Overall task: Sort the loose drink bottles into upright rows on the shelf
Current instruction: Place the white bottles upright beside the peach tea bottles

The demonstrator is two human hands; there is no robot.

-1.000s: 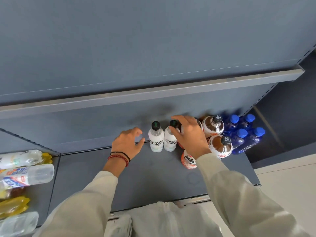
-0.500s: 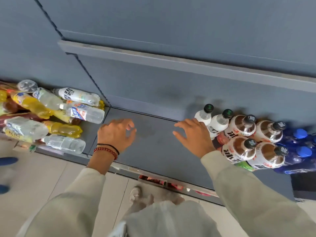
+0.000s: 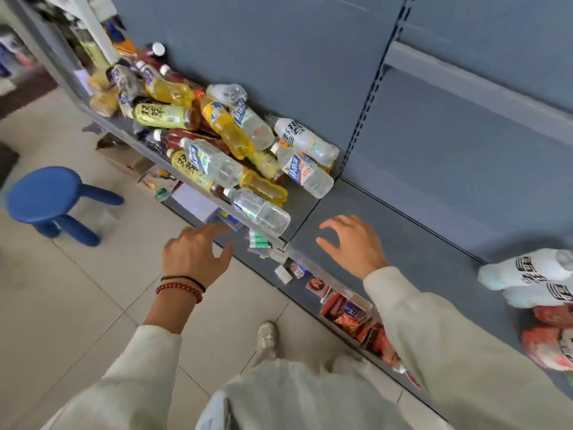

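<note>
**Both hands empty, heap of bottles unsorted**

A grey metal shelf (image 3: 418, 243) runs diagonally across the view, with a grey back panel (image 3: 279, 57) behind it and a pale tiled floor (image 3: 62, 305) in front. On the left section of the shelf lies the pile of loose bottles (image 3: 217, 144): yellow, clear and dark drinks on their sides, crossing and resting on one another. The section to its right is mostly bare deck. At the far right edge of the frame stand a few white bottles (image 3: 527, 271) with black lettering, and reddish ones just below them, all blurred. A round blue stool (image 3: 43, 193) stands on the floor at left. Small coloured packets (image 3: 350, 311) fill a lower shelf beneath the deck.

The right hand (image 3: 353, 243) hovers over the bare deck between the pile and the white bottles, fingers spread and loosely curved, holding nothing. The left hand (image 3: 195, 252) hangs over the floor just in front of the shelf edge, fingers likewise spread and empty, near a clear bottle (image 3: 260, 211) at the pile's near end but not touching it. Black and red bracelets (image 3: 183, 288) circle the left wrist.
</note>
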